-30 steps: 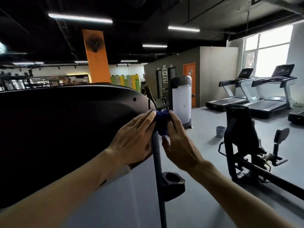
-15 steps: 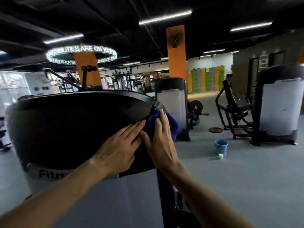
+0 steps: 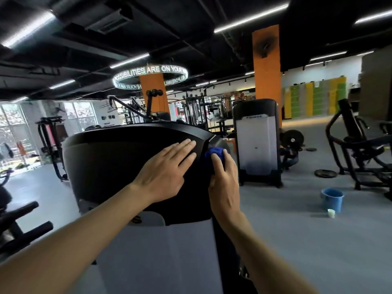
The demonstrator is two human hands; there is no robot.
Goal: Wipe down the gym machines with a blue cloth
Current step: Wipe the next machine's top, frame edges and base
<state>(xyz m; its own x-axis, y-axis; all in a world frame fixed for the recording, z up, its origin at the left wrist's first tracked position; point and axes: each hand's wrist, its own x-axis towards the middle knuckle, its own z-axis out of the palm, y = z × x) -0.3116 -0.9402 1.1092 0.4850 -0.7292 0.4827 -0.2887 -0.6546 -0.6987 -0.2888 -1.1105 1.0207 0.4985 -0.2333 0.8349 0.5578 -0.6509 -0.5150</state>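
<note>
Two hands have slid apart on the machine's black shroud (image 3: pixel 118 166): my left hand (image 3: pixel 163 177) now lies flat and empty at nine o'clock of the blue cloth (image 3: pixel 213 152), which my right hand (image 3: pixel 223 183) presses, fingers curled over it, against the shroud's right edge, so the wiping has moved there.

The left hand (image 3: pixel 164 170) lies flat on the machine's cover (image 3: pixel 118 158), left of the right hand (image 3: pixel 224 185). The cloth (image 3: pixel 213 153) sits at the cover's right edge, under the right hand. A bucket (image 3: pixel 332 199) stands on the floor, far right.

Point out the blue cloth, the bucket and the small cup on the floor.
cloth (image 3: pixel 214 153), head view, bunched top above the fingers.
bucket (image 3: pixel 333 201), head view, front wall.
cup (image 3: pixel 331 213), head view, side wall.
</note>
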